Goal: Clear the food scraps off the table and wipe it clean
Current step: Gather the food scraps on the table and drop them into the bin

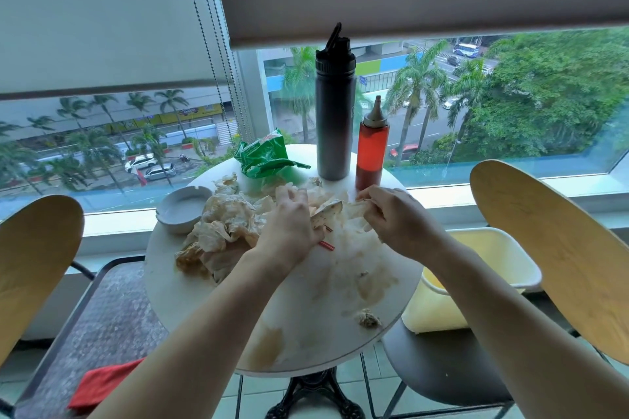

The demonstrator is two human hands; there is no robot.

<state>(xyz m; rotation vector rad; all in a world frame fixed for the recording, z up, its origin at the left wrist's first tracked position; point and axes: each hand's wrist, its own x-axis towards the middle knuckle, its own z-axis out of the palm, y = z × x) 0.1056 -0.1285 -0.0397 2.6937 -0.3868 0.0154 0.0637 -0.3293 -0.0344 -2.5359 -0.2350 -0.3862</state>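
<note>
From the head camera, the job looked barely begun: greasy paper wrappers were heaped left of the tall bottle on the round worktop, brown smears and a small scrap lay toward its near edge, and a red cloth sat unused on a chair below. In front of the bottle, the left hand had its grip closed on a wrapper piece, and the right hand pinched crumpled paper; the bin waited to the right.

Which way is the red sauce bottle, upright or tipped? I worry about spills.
Upright. The red sauce bottle stands on its base on the table, nozzle pointing up, beside the dark flask.
</note>
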